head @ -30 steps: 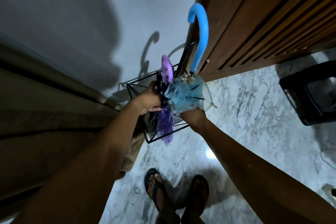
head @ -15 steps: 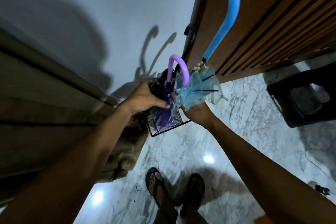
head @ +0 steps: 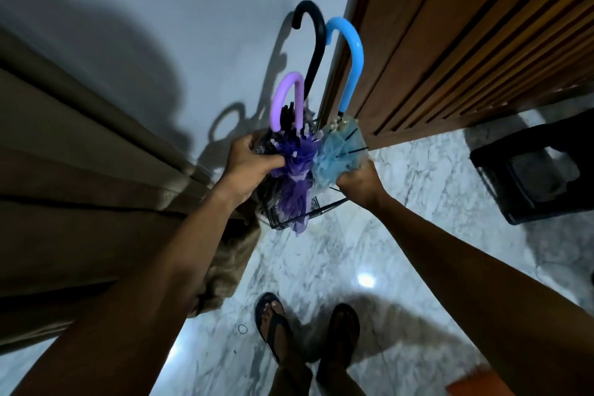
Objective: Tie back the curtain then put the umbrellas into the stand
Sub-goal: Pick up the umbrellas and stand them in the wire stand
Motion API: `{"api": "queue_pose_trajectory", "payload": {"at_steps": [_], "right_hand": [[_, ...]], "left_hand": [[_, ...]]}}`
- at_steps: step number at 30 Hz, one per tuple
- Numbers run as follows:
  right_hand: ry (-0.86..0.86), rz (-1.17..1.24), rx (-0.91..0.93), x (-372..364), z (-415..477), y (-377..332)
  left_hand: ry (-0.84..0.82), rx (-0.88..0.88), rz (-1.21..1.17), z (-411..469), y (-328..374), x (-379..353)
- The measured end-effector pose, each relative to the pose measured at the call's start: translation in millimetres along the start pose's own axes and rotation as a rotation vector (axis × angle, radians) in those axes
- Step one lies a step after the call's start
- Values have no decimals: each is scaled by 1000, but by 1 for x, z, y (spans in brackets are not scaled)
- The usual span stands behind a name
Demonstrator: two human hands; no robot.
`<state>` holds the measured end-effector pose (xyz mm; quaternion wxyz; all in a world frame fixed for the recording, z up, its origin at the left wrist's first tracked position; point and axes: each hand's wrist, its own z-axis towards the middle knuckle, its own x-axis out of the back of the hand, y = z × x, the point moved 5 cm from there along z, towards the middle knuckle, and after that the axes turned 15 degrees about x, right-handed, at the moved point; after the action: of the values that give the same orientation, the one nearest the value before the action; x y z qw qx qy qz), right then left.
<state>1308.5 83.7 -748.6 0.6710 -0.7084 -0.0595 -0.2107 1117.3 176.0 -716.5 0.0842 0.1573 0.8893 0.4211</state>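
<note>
Umbrellas occupy the wire stand, which sits on the marble floor in the corner between the white wall and the slatted wooden door. Left hand is clenched on the purple umbrella; right hand grasps the blue umbrella. A black-handled umbrella stands behind them. Judged step: seating the umbrellas, curtain apparently gathered. Next move calls for pushing both down, then releasing. Room is tight at the corner; the floor to the right is open up to a black stool
</note>
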Motion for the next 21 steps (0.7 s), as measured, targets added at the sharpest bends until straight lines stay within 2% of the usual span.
{"api": "queue_pose_trajectory", "payload": {"at_steps": [4, 10, 14, 18, 20, 21], "right_hand": [[-23, 56, 43, 8, 3, 0], [-273, 195, -8, 9, -9, -20], [-172, 248, 37, 8, -8, -46], [-43, 332, 56, 22, 1, -81], [-35, 326, -22, 32, 7, -95], [-37, 236, -64, 38, 9, -100]], "left_hand": [[-60, -16, -46, 4, 0, -8], [-101, 23, -129, -8, 4, -16], [-183, 38, -122, -26, 20, -21], [-224, -29, -183, -34, 53, -16], [-260, -56, -248, -39, 71, -16], [-271, -68, -274, -42, 78, -17]]}}
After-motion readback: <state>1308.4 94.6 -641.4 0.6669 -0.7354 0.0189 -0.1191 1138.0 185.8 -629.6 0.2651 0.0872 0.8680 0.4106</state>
